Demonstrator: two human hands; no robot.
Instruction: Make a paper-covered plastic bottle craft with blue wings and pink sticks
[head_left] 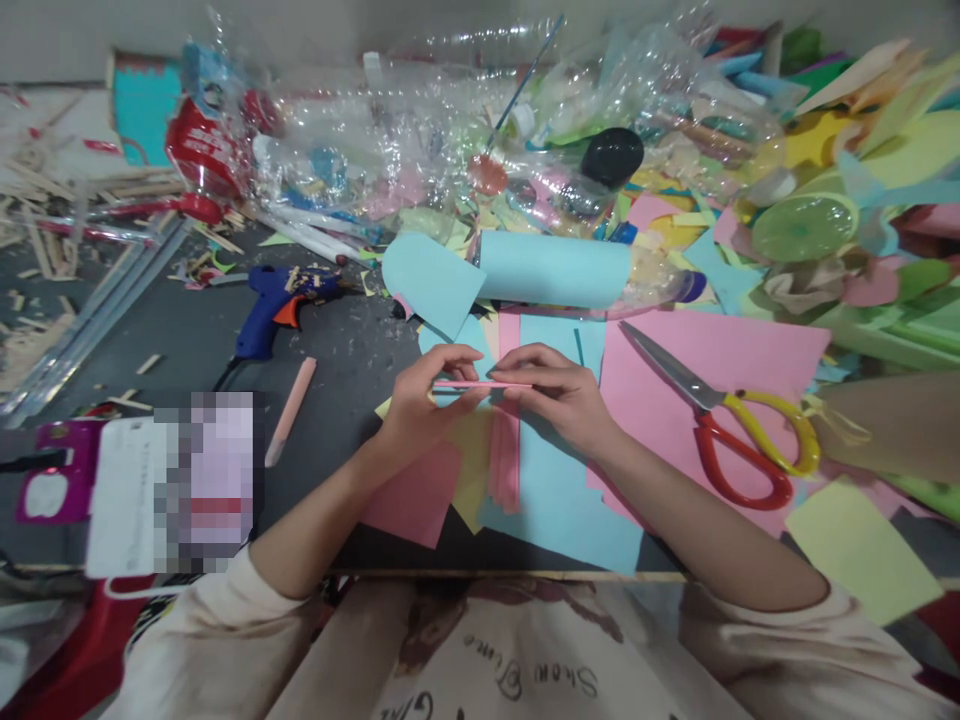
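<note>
Between my two hands a narrow pink paper strip (484,384) is held level, seen nearly edge-on. My left hand (435,390) pinches its left end, and the fingers of my right hand (551,390) close on its right end. Beneath them lie folded pink strips (504,465) on a light blue paper sheet (577,480). A blue paper-wrapped bottle (555,268) rests on its side just beyond my hands, beside a rounded blue paper piece (435,280). To the right, scissors (705,400) with one yellow and one red handle lie open on a pink sheet (630,440).
A blue glue gun (262,310) lies at left, near a pale pink stick (292,410). Clear glue sticks (97,320) and wood scraps (45,240) cover the far left. Plastic bottles (420,110) and coloured paper scraps (885,150) pile along the back and right.
</note>
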